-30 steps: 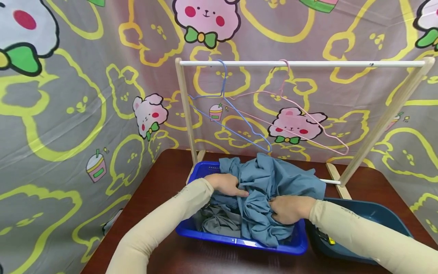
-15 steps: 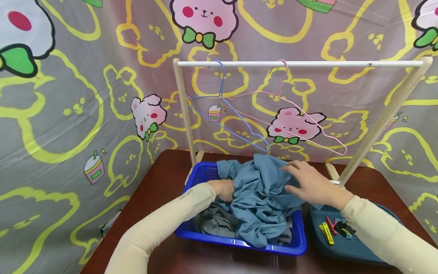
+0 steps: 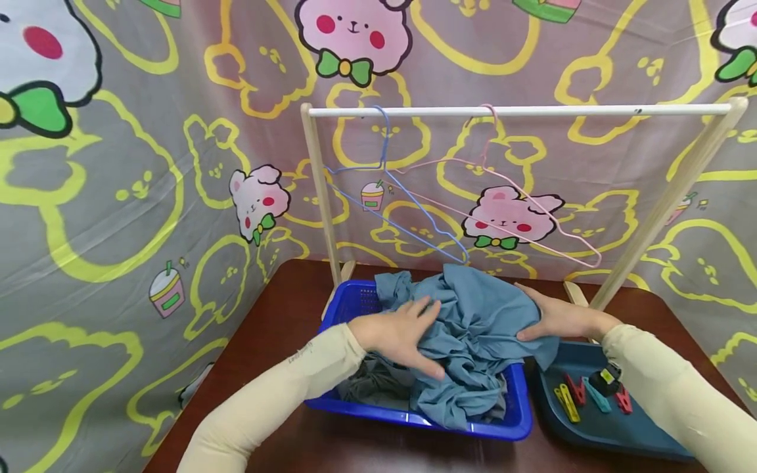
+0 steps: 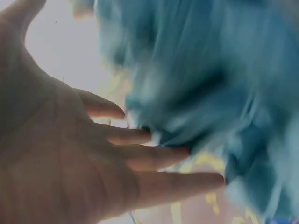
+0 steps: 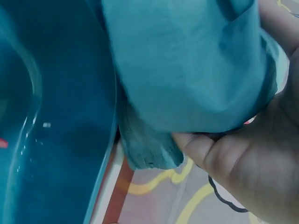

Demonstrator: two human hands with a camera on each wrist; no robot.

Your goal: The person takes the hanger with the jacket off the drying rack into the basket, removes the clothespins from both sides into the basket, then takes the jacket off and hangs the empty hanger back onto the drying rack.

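A crumpled blue-grey garment (image 3: 473, 315) is heaped over the blue basket (image 3: 331, 309); its exact kind is hidden by the folds. Over its left part, my left hand (image 3: 399, 332) is spread, thumb and fingers apart. In the left wrist view the straight fingers (image 4: 173, 184) reach toward the blurred cloth. At the garment's right edge, my right hand (image 3: 558, 316) holds the fabric between thumb and fingers. The right wrist view shows the cloth (image 5: 182, 70) running into that grasp, with a hemmed end hanging beside it. Darker grey cloth (image 3: 378, 384) lies lower in the basket.
A dark teal tray (image 3: 627, 430) with several clothespins, among them a yellow one (image 3: 566, 402), stands right of the basket. Behind, a rack with a white rail (image 3: 562, 111) carries a blue hanger (image 3: 422, 209) and a pink hanger (image 3: 556, 220). All stand on a brown table (image 3: 266, 355).
The left hand has come out of the folds and spread above them. My right hand let go, lifted, and has taken the garment's right edge, which now overhangs the tray.
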